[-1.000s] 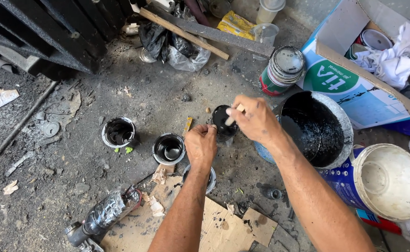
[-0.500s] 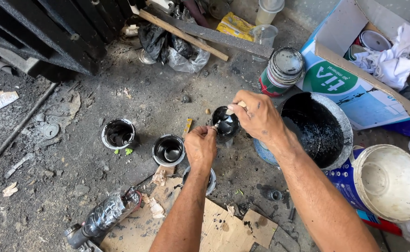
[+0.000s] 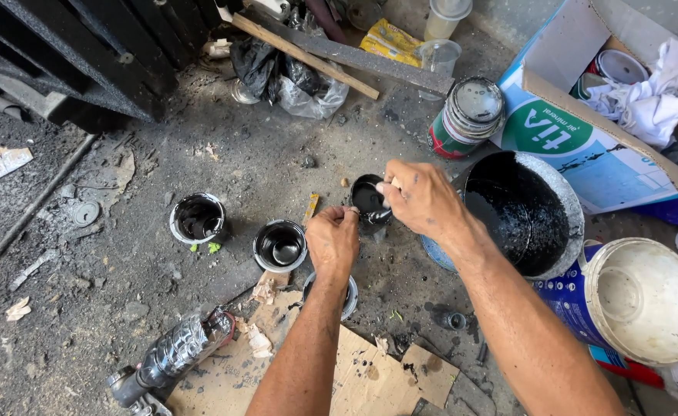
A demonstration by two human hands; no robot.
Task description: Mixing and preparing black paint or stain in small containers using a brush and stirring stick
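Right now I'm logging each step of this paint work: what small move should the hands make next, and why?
Probably keep the right hand working at the small black-coated can, steadied by the left hand: both hands already sit at it, and its inside looks wet and black.

Open ground lies at nine o'clock of the two cups (image 3: 198, 218), out to the rod (image 3: 26, 212). Big black bucket (image 3: 520, 212) blocks three o'clock; paint tin (image 3: 466, 115) and plank (image 3: 304, 55) crowd twelve; cardboard (image 3: 331, 370) and wrapped tool (image 3: 173, 354) clutter six.
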